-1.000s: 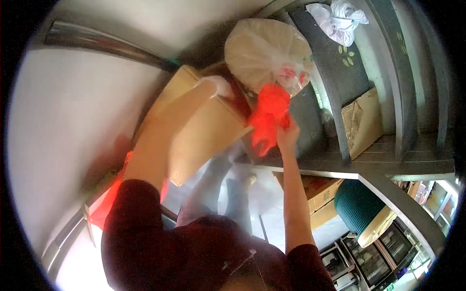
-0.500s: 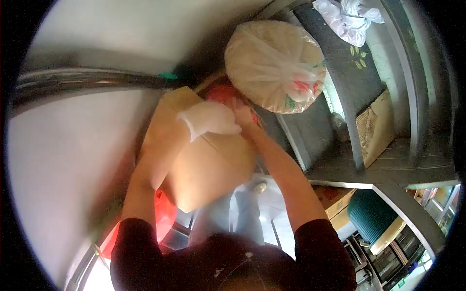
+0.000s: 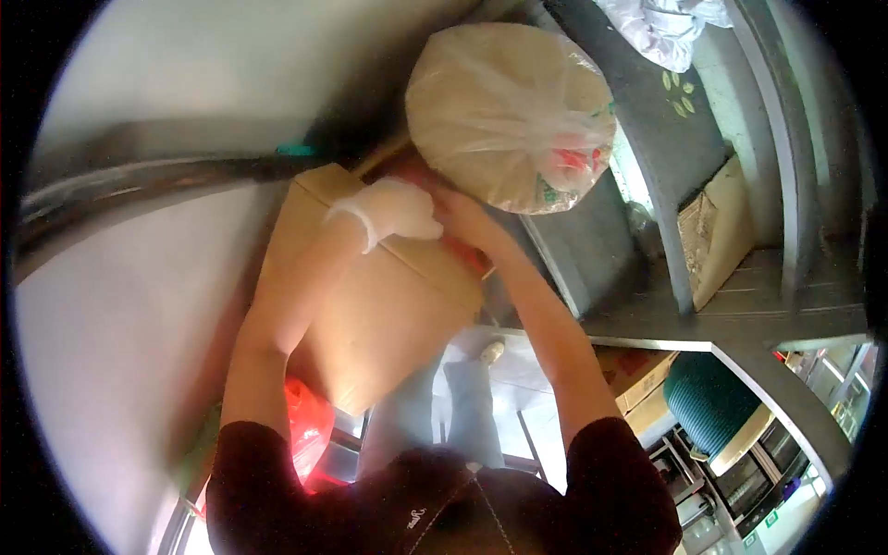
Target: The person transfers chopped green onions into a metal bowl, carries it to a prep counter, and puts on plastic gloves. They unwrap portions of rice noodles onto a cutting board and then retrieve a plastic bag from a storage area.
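Observation:
My left hand (image 3: 398,208), in a white glove, is over the far part of a brown cardboard box (image 3: 370,319). Its fingers are curled, and what they hold, if anything, is hidden. My bare right hand (image 3: 460,220) is close against it, with the fingers bent in and partly hidden. Red plastic, which looks like a bag (image 3: 467,256), shows under and around my right hand, at the box's far right edge. The box stands between my forearms, in front of my legs.
A large clear bag of pale contents (image 3: 509,116) sits just beyond my hands. Dark metal shelving (image 3: 666,166) on the right carries a white bag (image 3: 661,32) and a cardboard piece (image 3: 717,236). A pale wall is left; a red bag (image 3: 308,425) hangs below my left forearm.
Both hands have shifted slightly left in view, staying together. Less red plastic shows beyond them, and more shows below my right hand. The view has moved a little.

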### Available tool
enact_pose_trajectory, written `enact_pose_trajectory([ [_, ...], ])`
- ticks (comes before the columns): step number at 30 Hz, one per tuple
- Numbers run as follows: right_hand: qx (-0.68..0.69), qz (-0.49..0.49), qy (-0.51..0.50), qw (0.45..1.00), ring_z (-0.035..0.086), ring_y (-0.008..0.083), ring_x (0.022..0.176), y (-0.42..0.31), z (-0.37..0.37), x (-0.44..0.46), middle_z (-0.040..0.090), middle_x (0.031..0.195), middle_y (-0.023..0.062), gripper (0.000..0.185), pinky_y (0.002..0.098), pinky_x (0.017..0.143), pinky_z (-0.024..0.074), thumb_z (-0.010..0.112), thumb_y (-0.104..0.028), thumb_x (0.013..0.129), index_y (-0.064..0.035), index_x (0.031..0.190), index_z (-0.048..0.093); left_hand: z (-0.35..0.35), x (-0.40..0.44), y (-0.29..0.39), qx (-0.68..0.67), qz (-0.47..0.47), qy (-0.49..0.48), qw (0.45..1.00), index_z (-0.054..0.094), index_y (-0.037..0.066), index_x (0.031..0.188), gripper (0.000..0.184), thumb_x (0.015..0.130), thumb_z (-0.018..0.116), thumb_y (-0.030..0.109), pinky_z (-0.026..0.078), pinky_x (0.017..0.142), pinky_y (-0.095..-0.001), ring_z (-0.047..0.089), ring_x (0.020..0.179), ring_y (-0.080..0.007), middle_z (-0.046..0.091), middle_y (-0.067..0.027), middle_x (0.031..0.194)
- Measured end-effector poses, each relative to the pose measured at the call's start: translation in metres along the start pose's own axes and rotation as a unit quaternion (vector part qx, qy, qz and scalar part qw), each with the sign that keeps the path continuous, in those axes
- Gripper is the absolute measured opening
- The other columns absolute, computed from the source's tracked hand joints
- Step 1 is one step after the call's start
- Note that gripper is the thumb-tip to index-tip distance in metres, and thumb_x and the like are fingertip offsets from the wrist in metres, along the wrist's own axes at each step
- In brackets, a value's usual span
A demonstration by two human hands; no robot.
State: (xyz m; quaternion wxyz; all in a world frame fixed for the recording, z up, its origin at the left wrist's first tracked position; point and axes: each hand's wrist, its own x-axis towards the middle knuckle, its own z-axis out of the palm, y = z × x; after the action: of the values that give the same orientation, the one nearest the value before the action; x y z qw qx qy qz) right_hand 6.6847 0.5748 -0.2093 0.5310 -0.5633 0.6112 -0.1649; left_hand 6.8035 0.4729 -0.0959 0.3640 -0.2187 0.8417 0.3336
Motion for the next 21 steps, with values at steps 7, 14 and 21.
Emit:
enact_pose_trajectory([
  [7, 0.294, 0.131, 0.055, 0.945, 0.045, 0.0206, 0.117, 0.011, 0.003, -0.128, 0.047, 0.128, 0.0131, 0.055, 0.0296, 0.099, 0.0319, 0.046, -0.042, 0.090, -0.0021, 0.128, 0.044, 0.003, 0.039, 0.032, -0.003, -0.020, 0.084, 0.996, 0.066, 0.000, 0.084, 0.040, 0.079, 0.047, 0.036, 0.046, 0.076, -0.0411, 0.060, 0.082, -0.0343, 0.064, -0.0178, 0.087],
  [14, 0.342, 0.150, 0.221, 0.901, 0.049, 0.0213, 0.111, -0.002, 0.015, -0.150, 0.052, 0.121, 0.0152, 0.055, 0.0285, 0.094, 0.0359, 0.048, -0.044, 0.088, -0.0019, 0.125, 0.047, 0.079, -0.059, 0.089, 0.043, -0.152, 0.460, 0.874, 0.060, 0.009, 0.105, 0.031, 0.084, 0.048, 0.029, 0.042, 0.084, -0.0440, 0.056, 0.095, -0.0305, 0.059, -0.0104, 0.106],
  [21, 0.099, 0.155, 0.244, 0.952, 0.054, 0.0269, 0.101, 0.076, 0.088, -0.276, 0.058, 0.107, 0.0151, 0.037, 0.0348, 0.088, 0.0418, 0.052, -0.030, 0.086, -0.0049, 0.113, 0.055, 0.187, -0.075, 0.171, 0.113, -0.117, 0.315, 0.935, 0.035, 0.010, 0.134, 0.056, 0.085, 0.045, 0.037, 0.020, 0.107, -0.0458, 0.021, 0.130, -0.0384, 0.021, -0.0180, 0.142],
])
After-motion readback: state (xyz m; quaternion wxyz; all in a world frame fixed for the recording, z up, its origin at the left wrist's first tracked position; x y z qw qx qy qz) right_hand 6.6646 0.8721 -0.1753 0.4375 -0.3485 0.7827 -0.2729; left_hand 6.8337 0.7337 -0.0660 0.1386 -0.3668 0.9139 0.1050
